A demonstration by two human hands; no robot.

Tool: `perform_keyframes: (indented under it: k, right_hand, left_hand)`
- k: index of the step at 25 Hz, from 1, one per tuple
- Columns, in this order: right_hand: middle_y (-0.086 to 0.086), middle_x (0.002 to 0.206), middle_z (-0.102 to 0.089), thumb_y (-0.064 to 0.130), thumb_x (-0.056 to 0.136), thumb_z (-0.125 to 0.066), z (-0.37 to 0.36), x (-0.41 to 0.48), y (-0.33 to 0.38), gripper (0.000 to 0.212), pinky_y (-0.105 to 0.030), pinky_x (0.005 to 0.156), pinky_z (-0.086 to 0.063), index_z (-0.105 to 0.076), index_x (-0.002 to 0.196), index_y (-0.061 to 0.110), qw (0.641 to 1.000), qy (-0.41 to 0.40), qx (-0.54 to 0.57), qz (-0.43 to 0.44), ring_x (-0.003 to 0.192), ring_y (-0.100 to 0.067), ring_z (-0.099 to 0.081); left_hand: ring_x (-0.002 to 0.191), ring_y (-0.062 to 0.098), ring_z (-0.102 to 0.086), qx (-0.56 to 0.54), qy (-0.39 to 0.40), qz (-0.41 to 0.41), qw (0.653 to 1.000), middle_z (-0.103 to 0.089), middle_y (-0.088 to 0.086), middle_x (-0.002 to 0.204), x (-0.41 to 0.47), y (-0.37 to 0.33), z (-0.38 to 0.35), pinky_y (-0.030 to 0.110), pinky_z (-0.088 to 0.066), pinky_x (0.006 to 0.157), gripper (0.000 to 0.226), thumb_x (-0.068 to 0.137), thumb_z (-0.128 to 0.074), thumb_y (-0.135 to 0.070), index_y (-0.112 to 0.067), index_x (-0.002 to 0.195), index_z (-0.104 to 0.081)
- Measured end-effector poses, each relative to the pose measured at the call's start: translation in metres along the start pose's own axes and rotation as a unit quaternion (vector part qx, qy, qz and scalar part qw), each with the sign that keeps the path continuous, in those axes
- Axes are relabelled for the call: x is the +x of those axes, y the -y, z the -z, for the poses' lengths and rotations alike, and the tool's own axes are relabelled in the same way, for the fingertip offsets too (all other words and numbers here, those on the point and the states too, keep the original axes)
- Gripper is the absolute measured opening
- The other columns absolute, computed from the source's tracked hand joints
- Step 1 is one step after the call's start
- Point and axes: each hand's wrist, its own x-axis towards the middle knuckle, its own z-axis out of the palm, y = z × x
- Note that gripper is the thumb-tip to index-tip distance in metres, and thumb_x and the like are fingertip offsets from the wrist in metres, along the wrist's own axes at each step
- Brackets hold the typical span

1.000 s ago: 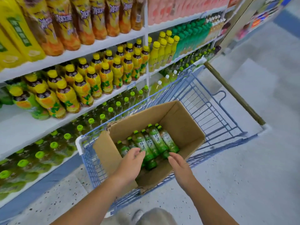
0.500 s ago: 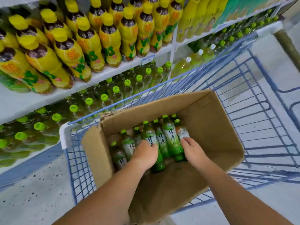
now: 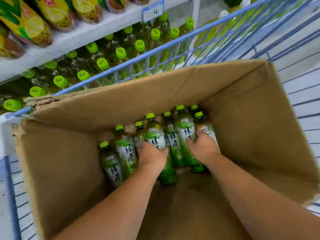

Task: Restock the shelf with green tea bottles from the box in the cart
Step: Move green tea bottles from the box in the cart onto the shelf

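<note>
Head view. Since 0.5 s ago the camera has dropped closer and both hands have gone deeper into the box (image 3: 251, 129). The left hand (image 3: 152, 160) now curls its fingers over the middle bottle (image 3: 154, 134). The right hand (image 3: 203, 148) curls over the right bottle (image 3: 201, 125). The undersides of both grips are hidden.

Step, as judged: pick-up, one bottle per hand, and neither looks lifted. The next move calls for a firm hold and a lift clear of the box wall and the cart (image 3: 131, 61) rim. Then the bottles go far-left to the shelf (image 3: 86, 34).

The box sits in the cart. Green tea bottles lie packed at its far end with eight caps showing, all pointing far. The tier under the shelf board holds upright stock (image 3: 102, 64) with green caps.
</note>
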Motion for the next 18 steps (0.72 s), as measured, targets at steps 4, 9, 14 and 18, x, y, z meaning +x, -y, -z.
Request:
perform_keyframes:
  k: [4,9,14,18]
  right_hand:
    - [-0.003,0.081,-0.062,0.050,0.089,-0.066,0.000,0.011,0.001,0.039,-0.031,0.068,-0.050,-0.060,0.090,0.012,0.998,-0.029,-0.054,0.011,0.080,-0.025,-0.063]
    - [-0.008,0.101,-0.066,0.052,0.080,-0.072,0.001,0.011,0.008,0.049,-0.029,0.075,-0.048,-0.060,0.100,0.010,0.997,-0.015,-0.077,0.020,0.096,-0.028,-0.065]
    - [-0.011,0.115,-0.063,0.051,0.072,-0.078,-0.016,0.013,0.011,0.073,-0.040,0.089,-0.054,-0.050,0.122,0.006,1.000,0.011,-0.009,-0.021,0.108,-0.032,-0.062]
    - [-0.007,0.110,-0.066,0.053,0.052,-0.076,-0.015,0.008,0.011,0.081,-0.042,0.090,-0.055,-0.057,0.120,0.014,0.990,0.062,0.110,-0.054,0.103,-0.030,-0.064]
  left_hand:
    - [0.065,0.018,-0.059,-0.011,-0.002,-0.001,1.000,-0.066,0.011,0.093,0.015,0.004,-0.016,0.025,-0.038,0.048,0.048,0.087,-0.076,-0.036,-0.007,0.106,-0.043]
    - [0.102,0.029,-0.063,-0.040,-0.010,-0.014,0.999,-0.061,0.008,0.111,0.025,0.008,-0.029,0.035,-0.052,0.081,0.063,0.079,-0.084,-0.035,-0.009,0.120,-0.044]
    - [0.088,0.023,-0.060,-0.033,-0.007,-0.026,0.999,-0.061,0.005,0.102,0.033,0.016,-0.025,0.029,-0.044,0.068,0.062,0.074,-0.086,-0.036,-0.012,0.115,-0.046]
    - [0.070,0.011,-0.056,-0.024,0.012,-0.034,0.999,-0.063,0.001,0.092,0.032,0.020,-0.012,0.024,-0.038,0.051,0.052,0.072,-0.085,-0.034,-0.014,0.106,-0.050]
